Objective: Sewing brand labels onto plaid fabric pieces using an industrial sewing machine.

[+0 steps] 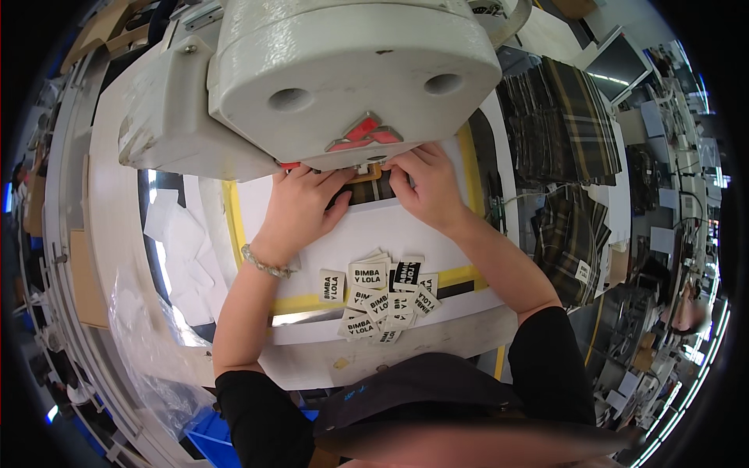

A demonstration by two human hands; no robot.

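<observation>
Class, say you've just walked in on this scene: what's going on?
A person works beneath a pale machine head. Their left hand and right hand are either side of a dark plaid cloth piece, the right by a small orange frame; whether either grips is unclear. Nearer the person, small labels lie loosely piled. Stacked plaid pieces stand to the right, white sheets to the left.
</observation>
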